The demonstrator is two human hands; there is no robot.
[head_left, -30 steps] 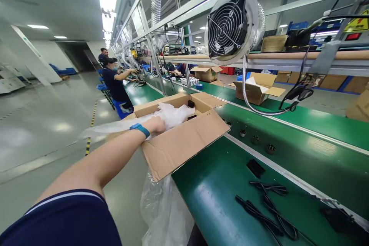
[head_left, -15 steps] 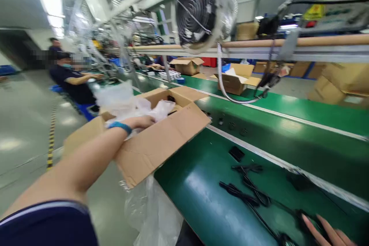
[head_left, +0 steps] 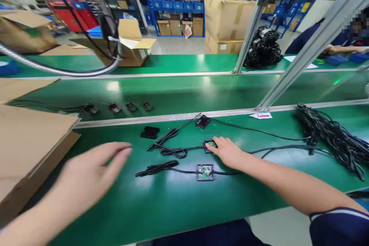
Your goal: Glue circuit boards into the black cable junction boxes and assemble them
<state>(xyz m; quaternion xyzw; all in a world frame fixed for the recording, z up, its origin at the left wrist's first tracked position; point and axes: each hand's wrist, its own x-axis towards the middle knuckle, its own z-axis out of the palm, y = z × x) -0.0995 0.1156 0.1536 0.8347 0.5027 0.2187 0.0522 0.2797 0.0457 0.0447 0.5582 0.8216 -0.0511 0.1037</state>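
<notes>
My right hand (head_left: 227,152) rests on a small black plastic case (head_left: 206,147) with a green circuit board inside, its thumb and fingertips gripping the right edge. Just below, a second open case (head_left: 205,173) shows its circuit board and wires, with black cable leaving both sides. A third black case (head_left: 203,122) lies above, by the metal rail. My left hand (head_left: 95,171), blurred, hovers over the bench's left side, thumb and fingers stretched out, nothing visible between them. Bundled black cables (head_left: 161,167) and a black cover (head_left: 150,132) lie between the hands.
A cardboard box (head_left: 31,142) stands at the left edge. Several small round metal parts (head_left: 131,107) sit beyond the rail. A heap of black cables (head_left: 325,134) lies on the right near a white tube (head_left: 261,115). A slanted metal post (head_left: 305,50) rises at right.
The view has swung right, from the box to the bench. My left hand has come out of the cardboard box. My right hand is still at the cabled cases.
</notes>
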